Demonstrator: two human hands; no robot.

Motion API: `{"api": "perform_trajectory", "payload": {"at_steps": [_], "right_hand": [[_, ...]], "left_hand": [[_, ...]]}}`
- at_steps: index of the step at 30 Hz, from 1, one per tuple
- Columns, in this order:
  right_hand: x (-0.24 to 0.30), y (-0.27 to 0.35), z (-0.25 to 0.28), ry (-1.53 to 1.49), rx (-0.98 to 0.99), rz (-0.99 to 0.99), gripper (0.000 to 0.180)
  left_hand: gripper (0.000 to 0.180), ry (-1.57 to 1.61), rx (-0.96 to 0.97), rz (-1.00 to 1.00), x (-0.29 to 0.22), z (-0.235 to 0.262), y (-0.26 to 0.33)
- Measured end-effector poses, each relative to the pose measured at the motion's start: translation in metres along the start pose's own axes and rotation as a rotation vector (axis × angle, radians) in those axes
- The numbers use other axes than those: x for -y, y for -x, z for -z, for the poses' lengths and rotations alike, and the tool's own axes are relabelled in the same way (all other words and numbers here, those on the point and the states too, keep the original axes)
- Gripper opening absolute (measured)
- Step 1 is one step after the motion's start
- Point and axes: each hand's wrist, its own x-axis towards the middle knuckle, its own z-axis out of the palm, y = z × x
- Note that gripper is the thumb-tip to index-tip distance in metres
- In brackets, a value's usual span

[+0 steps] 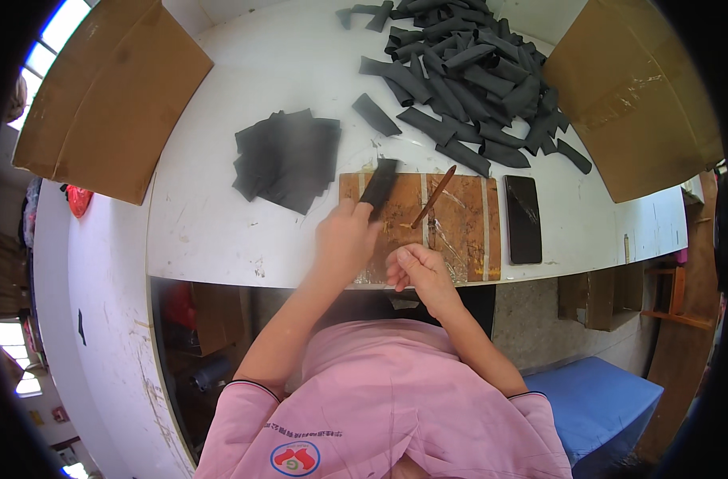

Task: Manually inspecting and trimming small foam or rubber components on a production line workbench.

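Note:
My left hand [348,238] is closed at the lower end of a dark grey fabric piece [381,182], over the left side of a brown board [482,227] with pale stripes. Motion blurs that hand slightly. Close by, at the board's front edge, my right hand [420,275] has its fingers curled in with the thumb against them; whatever they may hold is hidden. A slim reddish-brown stick [436,195] with a narrow lower end lies slanted on the board, beyond my right hand. Left of the board is a fanned stack of flat dark grey fabric pieces [288,160].
A large heap of dark grey rolled or tube-like pieces [467,72] covers the table's far right. Beside the board lies a black phone [523,219]. Cardboard panels stand at left [112,96] and right [639,96]. A blue stool-like block [595,407] is below, at right.

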Motion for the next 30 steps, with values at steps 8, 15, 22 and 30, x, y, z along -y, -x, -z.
{"api": "perform_trajectory", "payload": {"at_steps": [8,15,22,30], "right_hand": [[-0.005,0.012,0.019,-0.055,-0.061,-0.009,0.024],[-0.005,0.011,0.019,-0.075,-0.071,-0.013,0.023],[-0.005,0.012,0.017,-0.073,-0.070,-0.023,0.022],[-0.006,0.010,0.015,-0.047,-0.078,-0.009,0.021]], "left_hand": [[0.040,0.156,0.010,-0.153,0.016,0.016,0.024],[0.031,-0.057,0.134,-0.267,0.012,0.003,0.021],[0.019,-0.186,0.160,-0.330,0.016,-0.004,0.019],[0.017,-0.233,0.141,-0.357,0.015,-0.003,0.016]]}}
